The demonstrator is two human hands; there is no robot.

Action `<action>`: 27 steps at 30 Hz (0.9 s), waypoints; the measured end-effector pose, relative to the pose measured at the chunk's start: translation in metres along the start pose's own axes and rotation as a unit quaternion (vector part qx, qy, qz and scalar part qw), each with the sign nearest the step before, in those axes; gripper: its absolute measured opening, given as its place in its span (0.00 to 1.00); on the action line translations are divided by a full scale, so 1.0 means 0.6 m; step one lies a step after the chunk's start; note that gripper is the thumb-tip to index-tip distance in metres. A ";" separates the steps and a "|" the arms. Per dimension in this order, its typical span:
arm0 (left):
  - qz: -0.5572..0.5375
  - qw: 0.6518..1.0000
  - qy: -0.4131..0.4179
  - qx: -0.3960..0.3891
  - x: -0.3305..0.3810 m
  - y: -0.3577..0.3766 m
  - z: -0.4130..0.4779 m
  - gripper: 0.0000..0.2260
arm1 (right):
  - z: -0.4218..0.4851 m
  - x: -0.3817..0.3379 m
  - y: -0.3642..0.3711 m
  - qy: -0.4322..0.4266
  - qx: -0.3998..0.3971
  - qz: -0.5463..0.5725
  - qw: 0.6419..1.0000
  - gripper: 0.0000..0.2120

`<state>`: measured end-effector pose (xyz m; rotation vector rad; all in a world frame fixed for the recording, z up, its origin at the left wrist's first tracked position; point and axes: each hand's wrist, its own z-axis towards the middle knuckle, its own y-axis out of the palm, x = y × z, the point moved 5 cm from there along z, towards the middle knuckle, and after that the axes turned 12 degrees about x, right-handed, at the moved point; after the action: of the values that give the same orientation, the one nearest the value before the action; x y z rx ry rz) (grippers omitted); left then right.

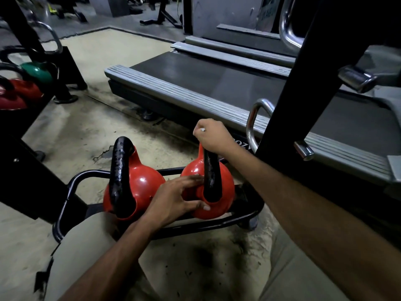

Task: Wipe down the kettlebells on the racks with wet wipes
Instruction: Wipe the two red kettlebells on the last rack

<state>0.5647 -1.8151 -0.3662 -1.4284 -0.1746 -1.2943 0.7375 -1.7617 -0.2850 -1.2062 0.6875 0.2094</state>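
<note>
Head: hands (pixel 173 198) seemingly on right kettlebell (pixel 226 187).

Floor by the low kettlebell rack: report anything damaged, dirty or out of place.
The floor is cracked and chipped just behind the left red kettlebell. Dark grime is streaked along the treadmill base, and there is a black smudge on the near side of the rack. That kettlebell's black handle coating looks pitted.

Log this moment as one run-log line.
right hand: grips right kettlebell handle top, white scrap showing | left hand: flat on its red body | left kettlebell: untouched | both on low black rack
</note>
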 end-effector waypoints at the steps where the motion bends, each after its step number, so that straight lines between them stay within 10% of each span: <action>1: -0.001 1.000 -0.002 -0.002 0.001 0.000 -0.001 0.36 | 0.005 -0.009 0.000 -0.046 -0.035 -0.071 0.996 0.10; 10: -0.029 0.998 -0.045 -0.020 0.012 -0.009 -0.006 0.31 | -0.124 -0.060 -0.004 -0.389 -0.180 -0.348 0.834 0.17; 14: -0.125 0.989 -0.080 0.009 0.030 -0.026 -0.020 0.17 | -0.180 -0.056 -0.019 -0.391 -0.176 -0.255 0.867 0.11; 20: -0.210 0.969 -0.087 0.100 0.073 -0.072 -0.022 0.21 | -0.213 -0.028 -0.093 -0.164 -0.024 0.164 0.972 0.12; 27: -0.260 0.957 -0.111 0.070 0.205 -0.045 0.016 0.22 | -0.240 0.046 -0.129 0.188 0.117 0.517 0.827 0.07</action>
<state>0.5981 -1.8641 -0.2547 -1.4534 -0.8241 -1.4977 0.7434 -1.9265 -0.2673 -0.5228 1.6378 0.7759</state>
